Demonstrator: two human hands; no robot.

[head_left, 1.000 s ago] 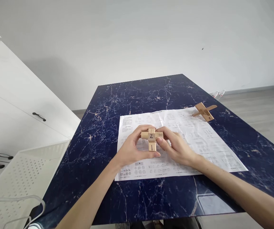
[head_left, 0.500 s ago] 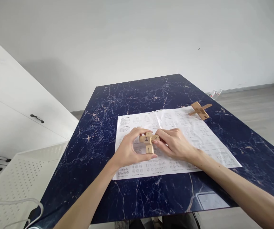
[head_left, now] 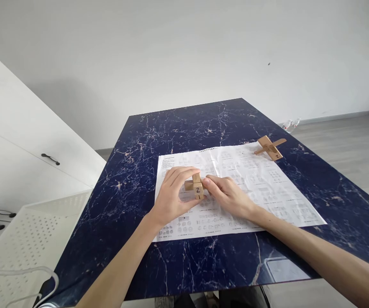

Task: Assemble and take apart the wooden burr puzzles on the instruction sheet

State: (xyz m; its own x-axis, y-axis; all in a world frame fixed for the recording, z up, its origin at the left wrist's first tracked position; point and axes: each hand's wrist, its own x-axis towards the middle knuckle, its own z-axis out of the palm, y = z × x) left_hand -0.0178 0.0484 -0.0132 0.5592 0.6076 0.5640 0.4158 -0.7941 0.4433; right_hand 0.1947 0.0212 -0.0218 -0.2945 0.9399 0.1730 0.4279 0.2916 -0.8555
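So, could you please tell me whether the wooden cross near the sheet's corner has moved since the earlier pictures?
No. Judged against the table, the cross lies in the same place, at the far right corner of the sheet.

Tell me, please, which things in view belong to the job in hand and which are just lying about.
Belong to the job:
numbered wooden assembly, held by the left hand and right hand
crossed wooden pieces, probably the same set
printed sheet, probably for reference

Apparently just lying about:
white cable, lower left
clear item, right, unidentifiable
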